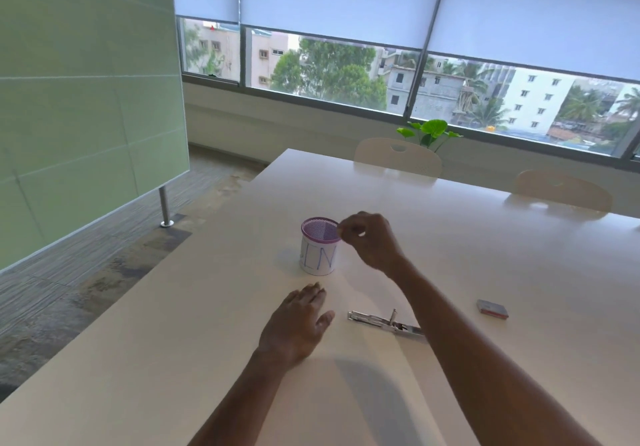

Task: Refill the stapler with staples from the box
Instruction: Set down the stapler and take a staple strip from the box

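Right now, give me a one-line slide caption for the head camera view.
Right hand pinched at the rim of the purple mesh cup, left hand flat on the table, opened stapler and staple box untouched.

A: What does the person wear on the arms?
B: Nothing that shows; both forearms are bare right up to the frame edge.
A: And the hands?
B: The left hand and right hand are bare, no gloves.

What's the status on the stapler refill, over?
Right hand pinched at the purple mesh cup rim; contents unclear. Left hand flat on table, empty. Stapler lying open, box untouched. Nothing blocking.
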Demonstrator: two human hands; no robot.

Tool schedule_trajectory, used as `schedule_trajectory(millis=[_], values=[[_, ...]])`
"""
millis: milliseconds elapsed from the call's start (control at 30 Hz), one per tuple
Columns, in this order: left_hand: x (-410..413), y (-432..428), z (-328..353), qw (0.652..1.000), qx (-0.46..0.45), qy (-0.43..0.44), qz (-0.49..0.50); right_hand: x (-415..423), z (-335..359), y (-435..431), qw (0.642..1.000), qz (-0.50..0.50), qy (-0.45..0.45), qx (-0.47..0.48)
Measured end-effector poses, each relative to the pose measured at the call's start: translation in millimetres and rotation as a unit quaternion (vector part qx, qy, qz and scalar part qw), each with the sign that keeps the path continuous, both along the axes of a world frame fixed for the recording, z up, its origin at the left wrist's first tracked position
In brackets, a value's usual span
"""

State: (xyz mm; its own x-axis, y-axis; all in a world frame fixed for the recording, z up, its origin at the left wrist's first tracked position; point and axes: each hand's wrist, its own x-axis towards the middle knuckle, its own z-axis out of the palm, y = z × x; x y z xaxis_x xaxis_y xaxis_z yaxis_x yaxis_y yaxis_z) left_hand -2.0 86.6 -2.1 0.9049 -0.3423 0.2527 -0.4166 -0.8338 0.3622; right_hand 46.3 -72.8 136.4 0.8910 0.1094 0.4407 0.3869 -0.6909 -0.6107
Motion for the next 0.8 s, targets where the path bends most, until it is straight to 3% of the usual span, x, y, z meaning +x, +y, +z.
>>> schedule_trajectory(millis=[133,300,500,800], values=[[-0.1,1.0,-0.3,1.000,0.019,0.001,-0.001,43.0,-0.8,15.5,0.998,-0.011,0.016,-0.067],[-2.6,1.4,2.3,1.000,0.020,-0.001,-0.004,61.8,-12.1,16.1,0.996,-0.018,0.032,-0.078],[-2.3,1.3,2.9,1.000,0.027,0.006,-0.007,51.1,-7.1,-10.0,0.997,-0.066,-0.032,0.030],[1.4,1.1,1.0,0.999,0.042,0.024,-0.013,-9.0,-29.7,-112.7,0.976,-0.161,-0.036,0.145]])
